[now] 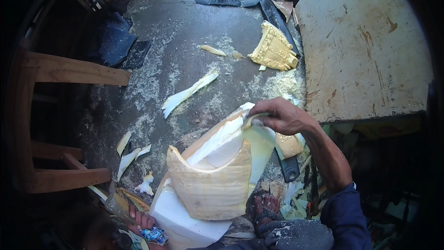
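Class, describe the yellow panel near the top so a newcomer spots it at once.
Find the big, stained pale board at upper right. Just left of it, beyond the right hand, lies the yellow panel on the dusty floor. Raised blocks along its edges set it apart from the smoother pale strip and sliver to its left.

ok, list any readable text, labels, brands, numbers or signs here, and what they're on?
Blue packet, lower left: printed, but too small and blurred to read.
Yellow slab, upper right: raised shapes, no lettering I can make out.
Otherwise none visible.
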`<state>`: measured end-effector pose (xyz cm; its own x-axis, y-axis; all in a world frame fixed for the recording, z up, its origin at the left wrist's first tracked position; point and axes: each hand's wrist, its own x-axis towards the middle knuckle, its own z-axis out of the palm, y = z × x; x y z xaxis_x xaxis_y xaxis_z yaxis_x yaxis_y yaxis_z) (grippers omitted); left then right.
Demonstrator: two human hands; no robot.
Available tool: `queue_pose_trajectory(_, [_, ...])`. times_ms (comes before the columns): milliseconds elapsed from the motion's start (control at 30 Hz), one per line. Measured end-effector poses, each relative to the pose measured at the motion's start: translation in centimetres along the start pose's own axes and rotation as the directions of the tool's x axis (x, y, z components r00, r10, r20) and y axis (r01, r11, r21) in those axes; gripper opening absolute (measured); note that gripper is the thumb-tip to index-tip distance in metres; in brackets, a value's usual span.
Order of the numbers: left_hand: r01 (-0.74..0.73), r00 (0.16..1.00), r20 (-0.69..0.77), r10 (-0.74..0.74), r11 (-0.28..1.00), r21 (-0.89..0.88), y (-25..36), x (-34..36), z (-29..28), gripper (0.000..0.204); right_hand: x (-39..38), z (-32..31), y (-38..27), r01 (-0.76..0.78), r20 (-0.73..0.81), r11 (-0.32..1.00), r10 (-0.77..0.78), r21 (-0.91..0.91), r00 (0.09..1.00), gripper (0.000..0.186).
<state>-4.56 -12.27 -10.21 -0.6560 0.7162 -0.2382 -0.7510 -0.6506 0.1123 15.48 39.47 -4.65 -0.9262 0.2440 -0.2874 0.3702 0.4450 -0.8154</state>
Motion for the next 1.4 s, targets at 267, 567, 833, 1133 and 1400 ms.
queue_pose_trajectory(267, [-0.010,1.000,0.022,0.010,1.000,0.009,0.0,0.0,-0.4,0.013,-2.4,1.0,-2.8,0.016,-0.231,1.000,-0.022,-0.026,0.973,0.025])
queue_pose_trajectory(567, [0.065,0.994,-0.106,-0.023,0.912,0.405,0.4,2.6,3.6,0.053,-8.7,6.2,-8.7,-0.058,-0.280,0.922,0.176,0.382,0.944,0.032])
queue_pose_trajectory(833, [-0.135,0.991,0.071,0.116,0.789,0.600,-3.5,9.5,13.0,0.058,-6.0,17.4,-15.4,-0.436,0.343,0.487,0.272,0.757,0.899,0.046])
queue_pose_trajectory(1133, [-0.247,0.964,0.051,0.260,0.808,0.535,-6.3,8.3,16.2,0.055,-5.0,20.0,-19.7,-0.369,0.302,0.233,0.279,0.900,0.912,0.043])
queue_pose_trajectory(1400, [-0.273,0.946,0.035,0.321,0.737,0.619,-7.0,6.9,16.6,0.051,-6.0,21.1,-20.2,-0.317,0.271,0.148,0.264,0.937,0.926,0.042])
